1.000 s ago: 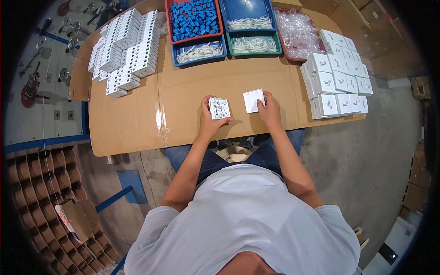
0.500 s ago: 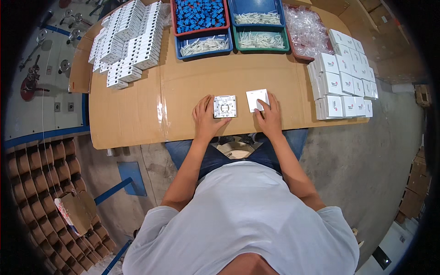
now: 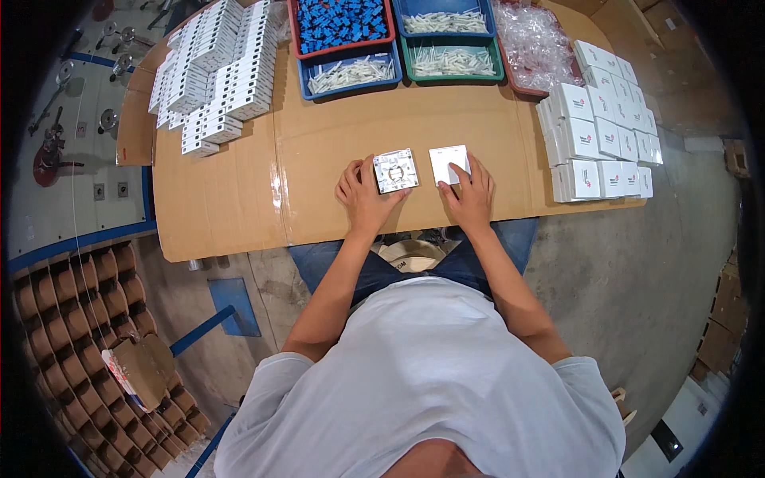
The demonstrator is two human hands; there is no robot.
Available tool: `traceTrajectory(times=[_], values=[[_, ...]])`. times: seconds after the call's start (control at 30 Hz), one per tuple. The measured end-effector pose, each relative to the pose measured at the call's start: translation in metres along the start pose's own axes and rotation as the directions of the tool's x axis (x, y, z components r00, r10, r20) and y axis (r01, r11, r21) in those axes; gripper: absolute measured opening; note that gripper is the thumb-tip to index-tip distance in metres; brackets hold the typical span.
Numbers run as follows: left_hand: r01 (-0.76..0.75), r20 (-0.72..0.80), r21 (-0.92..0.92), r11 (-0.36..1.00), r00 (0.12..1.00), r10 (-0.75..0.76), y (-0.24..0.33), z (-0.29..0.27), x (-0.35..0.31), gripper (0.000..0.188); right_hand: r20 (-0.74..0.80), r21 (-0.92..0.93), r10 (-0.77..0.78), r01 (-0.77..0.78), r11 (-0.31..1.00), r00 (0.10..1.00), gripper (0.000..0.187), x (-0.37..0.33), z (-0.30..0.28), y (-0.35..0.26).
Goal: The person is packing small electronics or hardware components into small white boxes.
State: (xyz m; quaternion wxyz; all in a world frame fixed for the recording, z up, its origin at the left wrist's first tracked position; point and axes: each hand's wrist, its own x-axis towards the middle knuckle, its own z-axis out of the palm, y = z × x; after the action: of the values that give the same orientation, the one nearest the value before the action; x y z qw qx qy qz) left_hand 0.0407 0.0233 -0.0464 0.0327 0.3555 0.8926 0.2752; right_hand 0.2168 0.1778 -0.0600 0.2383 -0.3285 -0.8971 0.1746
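A square white wall-switch-like unit [image 3: 396, 170], with metal parts and a round centre facing up, sits tilted in my left hand [image 3: 366, 197]. The fingers grip its left side, and the thumb is at its lower right corner. To its right, a flat white square plate [image 3: 446, 161] is held by my right hand [image 3: 472, 197]. One finger lies across the plate's face, the thumb is at its lower edge, and other fingers are along its right side. A small gap separates the two pieces, both over the cardboard-covered table [image 3: 319, 195] near its front edge.
Stacked white switch units [image 3: 215, 72] stand at the back left. Behind my hands are a red tray [image 3: 296, 40] of blue parts, and blue [image 3: 351, 89] and green trays [image 3: 454, 78] of white pieces. Clear plastic bags fill another tray [image 3: 526, 86]. White packets [image 3: 586, 139] are piled at right.
The unit in my left hand has turned a little, its right side now higher. The white plate has shifted slightly away from me and turned a little straighter. Both hands keep their hold.
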Motion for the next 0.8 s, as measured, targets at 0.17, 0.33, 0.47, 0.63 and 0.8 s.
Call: traceTrajectory(times=[0.17,0.33,0.47,0.63,0.8], values=[[-0.012,0.000,0.017,1.000,1.000,0.012,0.002,0.000,0.002,0.095,-0.014,0.007,0.012,-0.012,1.000,1.000,0.045,0.004,0.001,0.002],[-0.020,0.006,0.034,0.999,1.000,0.020,0.000,0.001,0.000,0.098,-0.003,-0.012,0.022,-0.022,1.000,1.000,0.044,0.004,0.000,0.000],[-0.023,-0.006,0.008,1.000,1.000,0.023,0.000,0.000,-0.002,0.098,0.007,-0.015,0.036,-0.036,0.999,0.999,0.044,0.004,-0.004,-0.004],[-0.040,-0.012,-0.008,0.999,0.999,0.040,-0.003,0.002,-0.003,0.081,0.005,-0.035,0.026,-0.026,0.999,1.000,0.044,0.004,-0.005,-0.004],[-0.022,-0.111,-0.065,0.998,0.994,0.015,-0.019,0.012,-0.002,0.060,0.006,-0.029,0.027,-0.027,0.999,1.000,0.043,0.008,-0.003,-0.008]])
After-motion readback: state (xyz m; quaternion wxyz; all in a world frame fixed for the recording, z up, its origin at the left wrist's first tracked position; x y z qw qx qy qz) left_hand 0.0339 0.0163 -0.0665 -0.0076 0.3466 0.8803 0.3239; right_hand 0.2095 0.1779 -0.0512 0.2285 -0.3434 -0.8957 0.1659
